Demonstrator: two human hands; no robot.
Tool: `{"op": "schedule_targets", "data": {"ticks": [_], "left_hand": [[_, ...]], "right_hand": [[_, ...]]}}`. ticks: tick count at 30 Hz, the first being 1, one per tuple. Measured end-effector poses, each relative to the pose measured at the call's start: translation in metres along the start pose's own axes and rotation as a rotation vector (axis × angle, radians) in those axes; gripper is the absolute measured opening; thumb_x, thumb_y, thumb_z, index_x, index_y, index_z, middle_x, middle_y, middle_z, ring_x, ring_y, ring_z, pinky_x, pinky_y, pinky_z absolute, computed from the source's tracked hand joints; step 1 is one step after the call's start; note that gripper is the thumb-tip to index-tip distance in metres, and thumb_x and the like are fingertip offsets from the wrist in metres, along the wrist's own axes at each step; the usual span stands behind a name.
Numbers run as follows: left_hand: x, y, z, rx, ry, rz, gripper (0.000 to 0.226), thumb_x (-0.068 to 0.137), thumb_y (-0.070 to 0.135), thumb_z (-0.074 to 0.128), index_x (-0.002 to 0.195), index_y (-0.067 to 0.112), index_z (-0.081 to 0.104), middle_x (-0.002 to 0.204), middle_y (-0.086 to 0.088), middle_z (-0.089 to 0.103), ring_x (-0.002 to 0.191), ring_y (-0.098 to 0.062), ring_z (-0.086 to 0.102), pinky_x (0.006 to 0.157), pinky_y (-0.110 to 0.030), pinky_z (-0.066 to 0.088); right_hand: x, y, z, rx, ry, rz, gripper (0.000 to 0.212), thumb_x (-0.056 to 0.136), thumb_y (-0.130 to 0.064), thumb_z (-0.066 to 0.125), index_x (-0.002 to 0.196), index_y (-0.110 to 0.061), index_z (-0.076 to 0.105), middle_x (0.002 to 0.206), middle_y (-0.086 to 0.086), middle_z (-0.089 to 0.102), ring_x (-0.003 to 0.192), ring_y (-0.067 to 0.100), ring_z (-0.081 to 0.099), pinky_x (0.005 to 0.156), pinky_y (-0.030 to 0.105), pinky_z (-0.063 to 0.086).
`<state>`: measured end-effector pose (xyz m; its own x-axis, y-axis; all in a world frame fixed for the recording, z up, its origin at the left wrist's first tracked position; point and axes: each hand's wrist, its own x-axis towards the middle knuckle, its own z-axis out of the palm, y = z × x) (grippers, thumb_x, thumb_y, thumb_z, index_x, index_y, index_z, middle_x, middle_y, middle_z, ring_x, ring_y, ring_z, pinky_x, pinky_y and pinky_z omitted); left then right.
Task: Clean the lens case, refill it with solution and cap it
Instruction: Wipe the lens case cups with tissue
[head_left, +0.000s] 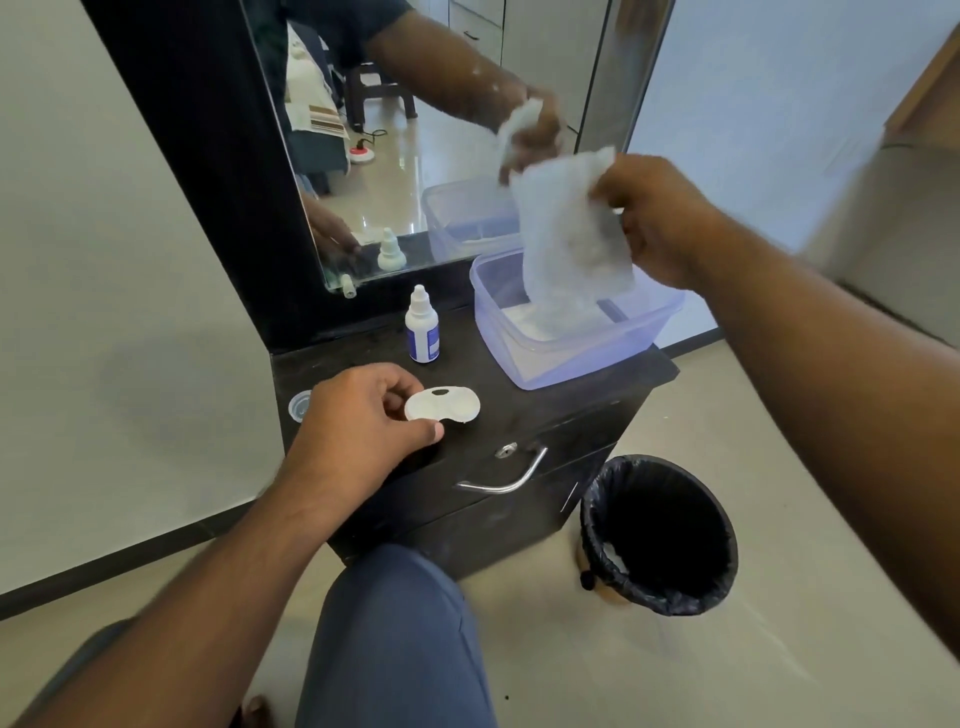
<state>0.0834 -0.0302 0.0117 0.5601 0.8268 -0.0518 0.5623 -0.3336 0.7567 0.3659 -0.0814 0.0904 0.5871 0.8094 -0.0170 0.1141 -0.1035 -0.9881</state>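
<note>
The white lens case (441, 406) lies on the black cabinet top (545, 400), a dark spot near its middle. My left hand (363, 415) pinches its left end between thumb and fingers. My right hand (654, 218) grips a white tissue (569, 228) by its upper corner, with the tissue hanging over the clear plastic box (582, 358) of tissues. A small white solution bottle (422, 326) with a blue label stands capped behind the case. A clear round cap (300, 405) lies left of my left hand, partly hidden by it.
A mirror (415, 130) rises behind the cabinet and reflects my hands and the bottle. The drawer below has a metal handle (506, 480) and a lock. A black-lined bin (660, 535) stands on the floor to the right. My knee (395, 623) is below the cabinet.
</note>
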Motion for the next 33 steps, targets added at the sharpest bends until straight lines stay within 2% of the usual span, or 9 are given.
{"op": "schedule_targets", "data": {"ticks": [3, 5, 9, 14, 17, 22, 26, 29, 33], "left_hand": [[-0.017, -0.006, -0.009, -0.116, 0.039, 0.002, 0.024, 0.068, 0.017, 0.086, 0.083, 0.028, 0.071, 0.07, 0.008, 0.072, 0.063, -0.012, 0.068, 0.067, -0.032, 0.056], [-0.033, -0.012, -0.018, -0.214, 0.116, -0.019, 0.026, 0.068, 0.012, 0.085, 0.085, 0.026, 0.071, 0.072, 0.007, 0.073, 0.065, -0.011, 0.07, 0.068, -0.031, 0.058], [-0.074, -0.039, -0.041, -0.316, 0.254, -0.068, 0.032, 0.068, 0.008, 0.084, 0.092, 0.025, 0.072, 0.082, 0.006, 0.075, 0.074, -0.013, 0.072, 0.074, -0.036, 0.06], [-0.131, -0.09, -0.071, -0.285, 0.361, -0.134, 0.03, 0.066, 0.006, 0.085, 0.088, 0.021, 0.072, 0.078, 0.003, 0.075, 0.07, -0.011, 0.07, 0.073, -0.033, 0.058], [-0.162, -0.119, -0.086, -0.316, 0.394, -0.207, 0.026, 0.067, 0.005, 0.085, 0.085, 0.018, 0.072, 0.077, 0.001, 0.075, 0.075, -0.016, 0.071, 0.073, -0.033, 0.058], [-0.189, -0.16, -0.087, -0.364, 0.435, -0.263, 0.024, 0.067, 0.009, 0.085, 0.083, 0.014, 0.069, 0.085, 0.001, 0.075, 0.082, -0.02, 0.072, 0.078, -0.041, 0.059], [-0.197, -0.181, -0.082, -0.364, 0.449, -0.29, 0.025, 0.067, 0.009, 0.085, 0.081, 0.015, 0.066, 0.084, 0.001, 0.075, 0.079, -0.018, 0.071, 0.074, -0.038, 0.058], [-0.2, -0.187, -0.08, -0.348, 0.415, -0.305, 0.025, 0.067, 0.01, 0.086, 0.079, 0.016, 0.065, 0.081, 0.003, 0.074, 0.077, -0.016, 0.071, 0.071, -0.036, 0.059], [-0.201, -0.188, -0.071, -0.303, 0.412, -0.308, 0.026, 0.068, 0.012, 0.086, 0.079, 0.021, 0.064, 0.08, 0.006, 0.072, 0.074, -0.01, 0.069, 0.066, -0.028, 0.058]], "right_hand": [[-0.03, -0.019, 0.018, 0.525, 0.029, 0.021, 0.013, 0.085, -0.017, 0.051, 0.092, -0.008, 0.058, 0.072, 0.006, 0.053, 0.067, 0.02, 0.056, 0.069, 0.031, 0.051], [-0.056, -0.026, 0.04, 0.728, -0.043, 0.041, 0.017, 0.087, -0.016, 0.054, 0.1, -0.006, 0.06, 0.076, 0.009, 0.057, 0.071, 0.022, 0.06, 0.074, 0.034, 0.054], [-0.114, -0.012, 0.103, 0.831, -0.243, 0.153, 0.027, 0.084, -0.015, 0.06, 0.109, -0.007, 0.059, 0.081, 0.01, 0.066, 0.072, 0.021, 0.066, 0.072, 0.035, 0.058], [-0.174, 0.042, 0.183, 0.956, -0.399, 0.335, 0.017, 0.088, -0.006, 0.052, 0.097, -0.007, 0.066, 0.079, 0.013, 0.071, 0.073, 0.023, 0.069, 0.08, 0.038, 0.056], [-0.202, 0.073, 0.221, 0.967, -0.363, 0.462, 0.03, 0.089, -0.006, 0.054, 0.118, -0.005, 0.061, 0.102, 0.017, 0.066, 0.094, 0.029, 0.065, 0.098, 0.046, 0.047], [-0.236, 0.114, 0.27, 0.804, -0.209, 0.61, 0.021, 0.086, -0.005, 0.061, 0.106, -0.008, 0.064, 0.107, 0.019, 0.068, 0.092, 0.031, 0.068, 0.087, 0.047, 0.053], [-0.238, 0.135, 0.28, 0.603, -0.096, 0.679, 0.022, 0.081, -0.009, 0.069, 0.102, -0.012, 0.065, 0.109, 0.018, 0.067, 0.1, 0.035, 0.064, 0.09, 0.053, 0.05], [-0.245, 0.144, 0.291, 0.476, -0.219, 0.707, 0.03, 0.081, -0.014, 0.071, 0.111, -0.011, 0.065, 0.108, 0.016, 0.069, 0.099, 0.034, 0.066, 0.089, 0.053, 0.051], [-0.255, 0.148, 0.308, 0.479, -0.472, 0.673, 0.028, 0.086, -0.014, 0.066, 0.112, -0.005, 0.065, 0.106, 0.016, 0.071, 0.097, 0.029, 0.069, 0.084, 0.043, 0.056]]}}
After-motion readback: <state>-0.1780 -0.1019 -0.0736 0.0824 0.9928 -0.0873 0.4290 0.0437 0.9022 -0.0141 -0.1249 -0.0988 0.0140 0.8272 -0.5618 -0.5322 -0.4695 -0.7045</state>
